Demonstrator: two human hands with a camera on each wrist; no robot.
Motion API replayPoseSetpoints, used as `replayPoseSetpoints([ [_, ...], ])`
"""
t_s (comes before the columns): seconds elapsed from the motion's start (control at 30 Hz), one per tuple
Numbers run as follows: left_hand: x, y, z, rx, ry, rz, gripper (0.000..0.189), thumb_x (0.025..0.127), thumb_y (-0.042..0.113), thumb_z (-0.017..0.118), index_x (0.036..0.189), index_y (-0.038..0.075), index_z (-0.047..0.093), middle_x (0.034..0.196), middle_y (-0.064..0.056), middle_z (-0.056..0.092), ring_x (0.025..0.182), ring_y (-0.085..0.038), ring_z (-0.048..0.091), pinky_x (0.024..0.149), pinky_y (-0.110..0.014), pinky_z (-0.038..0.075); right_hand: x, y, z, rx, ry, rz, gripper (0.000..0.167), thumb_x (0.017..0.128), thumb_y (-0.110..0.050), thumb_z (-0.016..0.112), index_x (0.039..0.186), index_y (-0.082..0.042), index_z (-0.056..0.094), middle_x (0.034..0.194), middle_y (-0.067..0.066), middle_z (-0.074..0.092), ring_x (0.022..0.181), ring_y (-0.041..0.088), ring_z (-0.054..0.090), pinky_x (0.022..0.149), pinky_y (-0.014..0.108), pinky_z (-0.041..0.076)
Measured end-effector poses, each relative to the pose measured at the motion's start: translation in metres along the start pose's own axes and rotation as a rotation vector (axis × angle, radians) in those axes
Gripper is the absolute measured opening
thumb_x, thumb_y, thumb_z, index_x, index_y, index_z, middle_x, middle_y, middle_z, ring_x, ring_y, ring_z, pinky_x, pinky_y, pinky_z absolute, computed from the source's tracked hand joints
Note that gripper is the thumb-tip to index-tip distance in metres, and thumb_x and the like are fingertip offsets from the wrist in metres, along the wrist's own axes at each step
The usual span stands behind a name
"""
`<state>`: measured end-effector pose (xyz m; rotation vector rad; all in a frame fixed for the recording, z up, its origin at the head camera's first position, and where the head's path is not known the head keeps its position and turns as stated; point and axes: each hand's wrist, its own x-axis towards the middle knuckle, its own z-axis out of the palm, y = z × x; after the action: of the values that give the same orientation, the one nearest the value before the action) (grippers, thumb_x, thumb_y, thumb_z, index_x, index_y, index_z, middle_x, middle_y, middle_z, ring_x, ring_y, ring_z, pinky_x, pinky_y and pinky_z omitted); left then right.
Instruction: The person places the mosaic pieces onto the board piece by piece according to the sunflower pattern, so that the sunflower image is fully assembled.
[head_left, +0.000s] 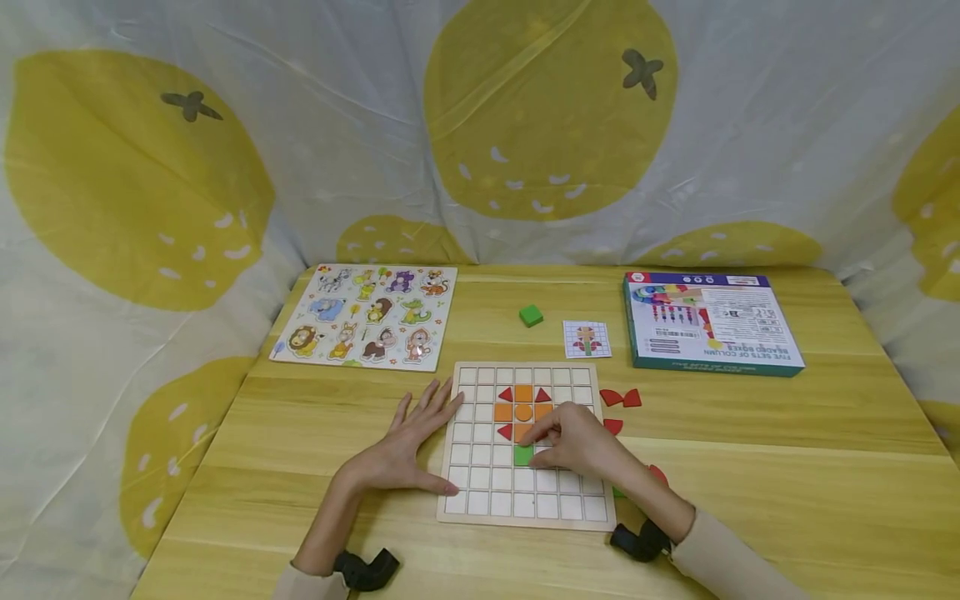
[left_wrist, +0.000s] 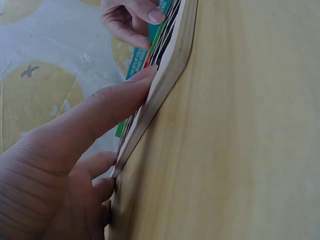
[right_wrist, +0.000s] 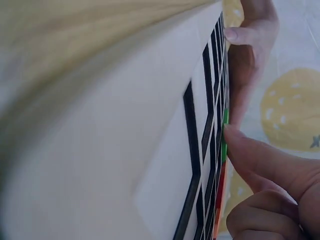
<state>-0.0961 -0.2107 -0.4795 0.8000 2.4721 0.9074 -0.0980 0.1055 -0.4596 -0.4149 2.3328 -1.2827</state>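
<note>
— As the head view has it, how do your two hands stand?

— Your right hand [head_left: 576,442] is narrow, thumb and fingertips pinching a green square [head_left: 523,456] at a cell of the gridded board [head_left: 480,479], just near of the orange squares [head_left: 503,412]. Your left hand [head_left: 408,450] is spread wide along the board's left edge, its thumb toward the near corner.

— And around them?

— Four orange squares surround an orange disc [head_left: 523,413], and three red triangles [head_left: 506,394] show at the diagonals. Red pieces [head_left: 632,398] lie on the table [head_left: 300,450] just right of your board. Past its far edge you have a picture card [head_left: 587,340], a green block [head_left: 532,315] left of that, a box [head_left: 712,325] to the right and an animal puzzle [head_left: 367,317] to the left.

— Your left wrist view?

— Your left thumb touches the board's pale edge; your right hand shows beyond.

— And your right wrist view?

— Your right thumb touches the green square; whether that lies flat, you cannot tell here
</note>
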Motion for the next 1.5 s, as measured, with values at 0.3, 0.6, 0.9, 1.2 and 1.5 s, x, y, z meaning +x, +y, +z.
replayPoseSetpoints([
  [0.3, -0.001, 0.000, 0.000, -0.005, -0.002, 0.000, 0.125, 0.075, 0.048, 0.090, 0.168, 0.017, 0.012, 0.176, -0.011, -0.008, 0.162, -0.038, -0.015, 0.124, -0.067, -0.017, -0.001, 0.001, -0.001, 0.006, -0.010, -0.015, 0.018, 0.079, -0.011, 0.090, 0.095, -0.014, 0.085, 0.069, -0.004, 0.061, 0.057, 0.010, 0.037, 0.051, 0.018, 0.024],
  [0.6, -0.001, 0.001, 0.000, -0.001, 0.003, 0.006, 0.126, 0.075, 0.047, 0.091, 0.168, 0.017, 0.012, 0.176, -0.011, -0.008, 0.162, -0.039, -0.014, 0.124, -0.066, -0.017, -0.018, 0.023, -0.043, 0.017, 0.074, -0.003, 0.021, 0.088, -0.016, 0.083, 0.109, -0.012, 0.082, 0.059, -0.005, 0.030, 0.053, 0.009, 0.028, 0.050, 0.020, 0.022],
  [0.9, -0.002, 0.000, 0.001, -0.017, 0.010, 0.021, 0.124, 0.076, 0.045, 0.090, 0.168, 0.014, 0.014, 0.175, -0.015, -0.007, 0.161, -0.042, -0.013, 0.123, -0.068, -0.016, -0.038, 0.058, -0.092, -0.118, 0.234, 0.114, 0.033, 0.090, -0.017, 0.080, 0.122, -0.007, 0.077, 0.061, -0.003, 0.036, 0.054, 0.011, 0.033, 0.048, 0.023, 0.024],
  [1.2, -0.001, 0.001, 0.000, 0.005, 0.017, 0.025, 0.125, 0.074, 0.046, 0.091, 0.167, 0.013, 0.014, 0.175, -0.016, -0.006, 0.161, -0.043, -0.012, 0.123, -0.070, -0.016, -0.043, 0.068, -0.103, -0.170, 0.260, 0.161, 0.031, 0.089, -0.014, 0.080, 0.119, -0.005, 0.077, 0.061, -0.003, 0.035, 0.054, 0.013, 0.033, 0.048, 0.024, 0.024],
  [1.5, -0.001, -0.001, 0.001, 0.012, 0.021, 0.030, 0.125, 0.074, 0.048, 0.090, 0.168, 0.014, 0.014, 0.175, -0.015, -0.006, 0.161, -0.043, -0.012, 0.123, -0.069, -0.016, -0.043, 0.069, -0.105, -0.180, 0.272, 0.178, 0.029, 0.085, -0.019, 0.086, 0.109, -0.006, 0.077, 0.063, -0.002, 0.036, 0.058, 0.015, 0.034, 0.051, 0.027, 0.024],
])
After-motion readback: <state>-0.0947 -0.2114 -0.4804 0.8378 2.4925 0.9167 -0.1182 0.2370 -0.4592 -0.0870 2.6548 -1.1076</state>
